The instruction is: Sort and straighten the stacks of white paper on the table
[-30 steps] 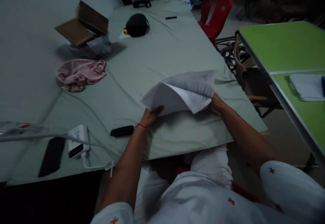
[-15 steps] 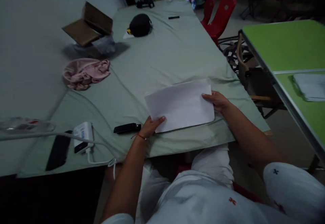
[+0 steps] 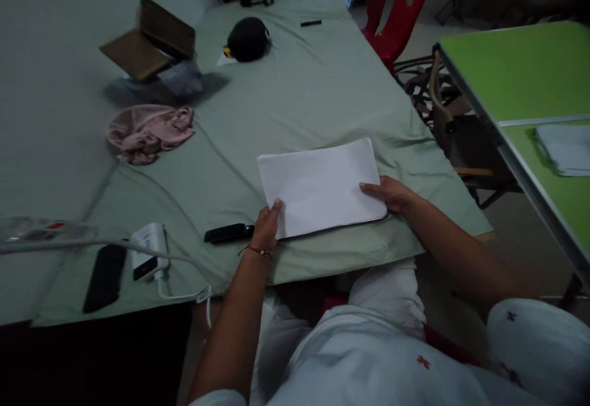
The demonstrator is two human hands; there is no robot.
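A stack of white paper (image 3: 322, 188) lies wide side toward me, low over the near part of the cloth-covered table. At its left edge, my left hand (image 3: 267, 225) is closed on it, thumb on top and a red string bracelet at the wrist. My right hand (image 3: 389, 193) grips the right edge, its thumb lying across the top sheet. The fingers of both hands are hidden under the paper. Just left of my left hand lies a small black device (image 3: 228, 233) of a kind I cannot make out.
A white power bank (image 3: 150, 249) with a cable and a black phone (image 3: 106, 277) lie at the near left. Beyond are a pink cloth (image 3: 159, 132), an open cardboard box (image 3: 147, 50) and a black cap (image 3: 249, 39). A green table (image 3: 516, 74) stands right.
The paper has turned slightly and its edges look more even. My left thumb has swung from lying across the sheet to pointing up along its left edge; my right hand sits slightly lower.
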